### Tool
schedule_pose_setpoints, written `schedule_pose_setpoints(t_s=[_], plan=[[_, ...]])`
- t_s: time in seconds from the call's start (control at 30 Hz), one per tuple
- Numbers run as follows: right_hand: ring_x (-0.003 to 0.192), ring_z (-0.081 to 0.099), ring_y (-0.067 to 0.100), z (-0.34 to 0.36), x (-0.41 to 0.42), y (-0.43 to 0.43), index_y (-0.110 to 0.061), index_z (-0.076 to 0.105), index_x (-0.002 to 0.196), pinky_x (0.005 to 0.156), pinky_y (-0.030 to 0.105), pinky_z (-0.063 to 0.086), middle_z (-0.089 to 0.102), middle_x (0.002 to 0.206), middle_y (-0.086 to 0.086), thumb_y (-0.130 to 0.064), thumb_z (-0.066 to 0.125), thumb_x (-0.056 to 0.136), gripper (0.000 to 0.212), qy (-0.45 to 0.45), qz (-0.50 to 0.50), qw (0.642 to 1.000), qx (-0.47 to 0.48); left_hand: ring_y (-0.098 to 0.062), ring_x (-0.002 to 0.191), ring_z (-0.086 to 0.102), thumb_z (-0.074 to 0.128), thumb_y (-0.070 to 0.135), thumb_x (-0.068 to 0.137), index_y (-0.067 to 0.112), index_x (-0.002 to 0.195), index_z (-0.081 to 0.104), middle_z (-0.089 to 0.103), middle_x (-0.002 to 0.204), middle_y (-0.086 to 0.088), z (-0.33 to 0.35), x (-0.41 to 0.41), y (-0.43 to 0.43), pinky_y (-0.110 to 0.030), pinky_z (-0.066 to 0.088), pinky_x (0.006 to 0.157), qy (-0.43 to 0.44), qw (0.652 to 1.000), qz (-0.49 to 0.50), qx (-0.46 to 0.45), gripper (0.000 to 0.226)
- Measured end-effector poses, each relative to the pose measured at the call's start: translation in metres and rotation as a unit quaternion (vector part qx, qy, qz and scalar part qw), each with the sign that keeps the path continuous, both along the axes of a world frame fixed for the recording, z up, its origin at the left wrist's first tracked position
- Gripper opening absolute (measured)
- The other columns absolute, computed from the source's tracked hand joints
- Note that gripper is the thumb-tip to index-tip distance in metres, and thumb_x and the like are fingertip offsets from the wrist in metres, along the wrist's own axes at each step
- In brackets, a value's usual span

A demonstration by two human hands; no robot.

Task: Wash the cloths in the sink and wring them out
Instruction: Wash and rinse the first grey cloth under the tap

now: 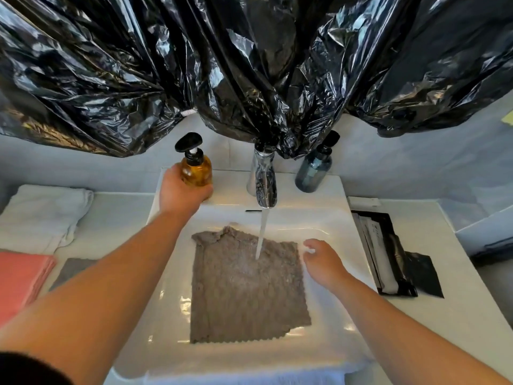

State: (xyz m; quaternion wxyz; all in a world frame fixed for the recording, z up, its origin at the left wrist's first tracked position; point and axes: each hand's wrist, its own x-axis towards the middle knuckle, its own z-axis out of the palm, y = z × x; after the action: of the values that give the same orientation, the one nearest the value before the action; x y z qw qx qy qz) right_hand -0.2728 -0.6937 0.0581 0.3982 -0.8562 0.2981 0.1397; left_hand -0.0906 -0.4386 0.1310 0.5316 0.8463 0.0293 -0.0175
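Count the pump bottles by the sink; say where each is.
2. The amber bottle is left of the tap, gripped by the left hand; the blue-grey bottle stands right of the tap. Others may hide behind the black plastic above.

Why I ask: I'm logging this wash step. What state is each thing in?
Cloth: spread flat in the sink, under the stream.
Tap: running.
Amber bottle: upright, gripped by left hand.
Right hand: open, holding nothing.
Blue bottle: upright, untouched.
Towel: folded.
Pink cloths: folded.
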Motion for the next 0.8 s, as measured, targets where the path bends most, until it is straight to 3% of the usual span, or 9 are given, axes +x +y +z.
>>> schedule_pose_setpoints(t_s=[0.07, 0.2, 0.23, 0.3, 0.4, 0.5, 0.63, 0.73, 0.8], plan=[[0.145, 0.038, 0.025, -0.007, 0.011, -0.003, -0.017, 0.041, 0.151, 0.114, 0.029, 0.032, 0.036, 0.159, 0.003, -0.014, 0.043, 0.106, 0.045, 0.013, 0.023, 1.000, -0.016, -0.014, 0.102, 0.057, 0.086, 0.020, 0.075, 0.021, 0.137, 0.053, 0.057, 0.111, 0.008, -0.011, 0.009, 0.000, -0.019, 0.044, 0.076, -0.007, 1.000, 0.003, -0.002, 0.071], [0.147, 0.034, 0.028, -0.019, 0.036, -0.003, -0.013, 0.039, 0.152, 0.117, 0.037, 0.031, 0.036, 0.159, 0.007, -0.015, 0.038, 0.107, 0.045, 0.047, 0.101, 0.992, -0.066, -0.018, 0.126, 0.051, 0.084, 0.029, 0.080, 0.020, 0.152, 0.034, 0.048, 0.140, 0.000, -0.027, 0.007, 0.007, -0.034, 0.046, 0.102, 0.016, 1.000, 0.022, 0.014, 0.089], [0.139, 0.044, 0.031, -0.024, 0.041, -0.004, -0.010, 0.049, 0.143, 0.110, 0.038, 0.039, 0.047, 0.149, 0.009, -0.018, 0.041, 0.106, 0.038, 0.050, 0.124, 0.987, -0.086, -0.021, 0.128, 0.050, 0.080, 0.035, 0.084, 0.020, 0.153, 0.033, 0.046, 0.143, -0.003, -0.031, -0.003, 0.012, -0.038, 0.047, 0.103, 0.015, 0.998, 0.037, 0.043, 0.085], [0.104, 0.064, 0.030, -0.028, 0.045, -0.003, -0.008, 0.065, 0.107, 0.085, 0.036, 0.050, 0.065, 0.108, 0.009, -0.022, 0.049, 0.103, 0.022, 0.062, 0.149, 0.978, -0.132, -0.022, 0.120, 0.055, 0.066, 0.040, 0.093, 0.017, 0.146, 0.044, 0.051, 0.136, -0.004, -0.045, -0.034, 0.023, -0.036, 0.047, 0.098, -0.003, 0.990, 0.019, 0.138, 0.062], [0.065, 0.057, 0.020, -0.022, 0.045, 0.003, -0.011, 0.058, 0.071, 0.065, 0.031, 0.047, 0.057, 0.070, 0.002, -0.021, 0.049, 0.103, 0.035, 0.078, 0.146, 0.976, -0.141, -0.025, 0.119, 0.056, 0.063, 0.030, 0.097, 0.012, 0.134, 0.056, 0.054, 0.133, -0.006, -0.072, -0.068, 0.035, -0.035, 0.044, 0.100, 0.048, 0.984, -0.053, 0.164, 0.042], [0.068, 0.049, 0.015, -0.001, 0.036, 0.028, -0.013, 0.050, 0.079, 0.063, 0.026, 0.041, 0.054, 0.077, -0.001, -0.020, 0.043, 0.105, 0.028, 0.029, 0.120, 0.991, -0.047, -0.023, 0.119, 0.054, 0.061, 0.027, 0.098, 0.013, 0.130, 0.060, 0.057, 0.132, -0.006, -0.089, -0.074, 0.039, -0.038, 0.043, 0.106, 0.081, 0.972, -0.109, 0.190, 0.035], [0.075, 0.062, 0.017, 0.013, 0.008, 0.058, -0.012, 0.065, 0.083, 0.074, 0.028, 0.054, 0.065, 0.084, 0.001, -0.027, 0.049, 0.103, 0.029, 0.020, 0.220, 0.975, 0.023, -0.027, 0.140, 0.041, 0.052, 0.024, 0.104, 0.016, 0.148, 0.047, 0.043, 0.156, -0.004, -0.090, -0.065, 0.029, -0.040, 0.030, 0.119, 0.062, 0.946, -0.193, 0.255, 0.045], [0.082, 0.059, 0.012, -0.002, -0.014, 0.052, -0.021, 0.059, 0.088, 0.080, 0.029, 0.054, 0.060, 0.088, -0.005, -0.037, 0.046, 0.101, 0.024, 0.015, 0.131, 0.987, -0.090, -0.029, 0.139, 0.041, 0.050, 0.035, 0.104, 0.025, 0.156, 0.033, 0.039, 0.158, -0.002, -0.092, -0.055, 0.021, -0.044, 0.032, 0.117, 0.090, 0.902, -0.265, 0.328, 0.055], [0.093, 0.055, 0.015, -0.006, -0.035, 0.054, -0.027, 0.055, 0.105, 0.085, 0.035, 0.055, 0.053, 0.100, -0.005, -0.055, 0.052, 0.089, 0.032, 0.054, 0.166, 0.973, -0.149, -0.030, 0.133, 0.043, 0.056, 0.055, 0.095, 0.030, 0.158, 0.023, 0.044, 0.151, -0.006, -0.093, -0.053, 0.017, -0.045, 0.038, 0.113, 0.103, 0.866, -0.302, 0.385, 0.076]])
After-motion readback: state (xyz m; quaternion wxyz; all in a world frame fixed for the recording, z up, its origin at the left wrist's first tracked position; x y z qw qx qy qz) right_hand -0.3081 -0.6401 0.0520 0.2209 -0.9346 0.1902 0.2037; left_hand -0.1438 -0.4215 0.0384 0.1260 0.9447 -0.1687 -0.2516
